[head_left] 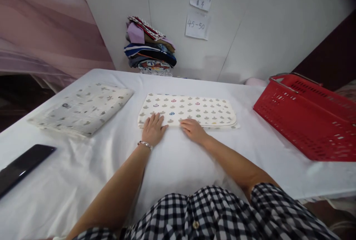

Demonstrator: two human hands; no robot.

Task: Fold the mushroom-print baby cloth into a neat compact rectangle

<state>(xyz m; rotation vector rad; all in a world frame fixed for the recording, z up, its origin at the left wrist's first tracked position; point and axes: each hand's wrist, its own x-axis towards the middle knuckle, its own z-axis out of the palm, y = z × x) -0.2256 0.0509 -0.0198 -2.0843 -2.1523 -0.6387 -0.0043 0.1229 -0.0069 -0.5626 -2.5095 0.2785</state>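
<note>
In front of me a folded cream cloth (189, 110) with small grey and coloured prints lies flat as a long strip. My left hand (153, 128) rests on its near left corner, fingers spread flat. At the middle of the near edge, my right hand (192, 129) touches the cloth with fingers close together; the thumb side is partly hidden, so whether it pinches the edge is unclear. To the left lies another folded cloth (86, 108), cream with a grey leaf-like print, and neither hand touches it.
A white-covered table (172, 166) bears everything. A red plastic basket (303, 117) stands at the right. A dark phone (26, 164) lies at the left. Behind the table rises a stack of folded fabrics (151, 47) by the wall, where paper signs (197, 25) hang.
</note>
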